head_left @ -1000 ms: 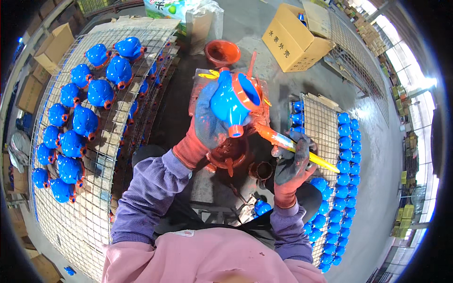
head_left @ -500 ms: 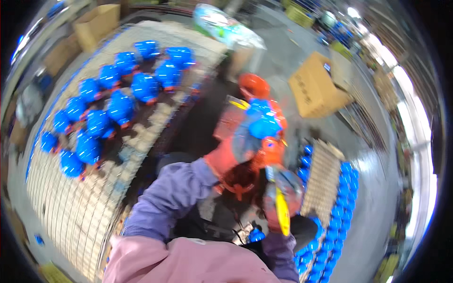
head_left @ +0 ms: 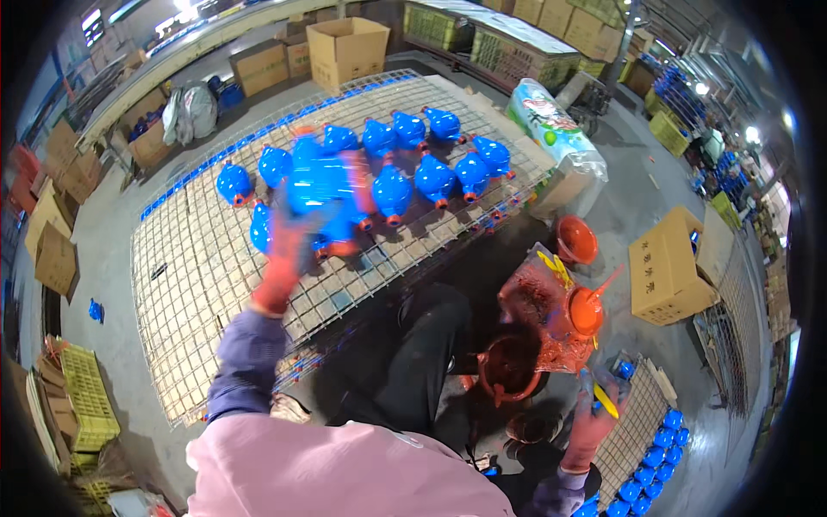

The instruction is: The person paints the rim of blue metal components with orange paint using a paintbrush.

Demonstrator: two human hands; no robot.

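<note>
My left hand (head_left: 291, 246), gloved and smeared by motion, reaches over a wire-mesh rack (head_left: 185, 323) on the left. Its fingers hold a shiny blue bulb-shaped piece (head_left: 320, 185) with orange-red ends, also blurred. Around it on the rack lie several like blue bulbs (head_left: 392, 191) with orange-red tips. Low at the right, my gloved right hand (head_left: 586, 431) is closed around a yellow-handled tool (head_left: 606, 401), whose working end I cannot make out. Beyond that hand stand an orange bowl (head_left: 587, 312) on a red-stained board (head_left: 525, 297) and a dark red-stained pot (head_left: 510, 370).
A second mesh rack (head_left: 633, 414) with several blue bulbs lies at the right. Behind it is an open cardboard box (head_left: 668, 267). A red bowl (head_left: 576, 239) sits near a plastic-wrapped bundle (head_left: 556, 129). Another carton (head_left: 347, 52) stands beyond the large rack.
My left hand has swung left with the blue bulb, from the orange bowl to above the large rack. The view has turned left. My right hand still grips the yellow-handled tool.
</note>
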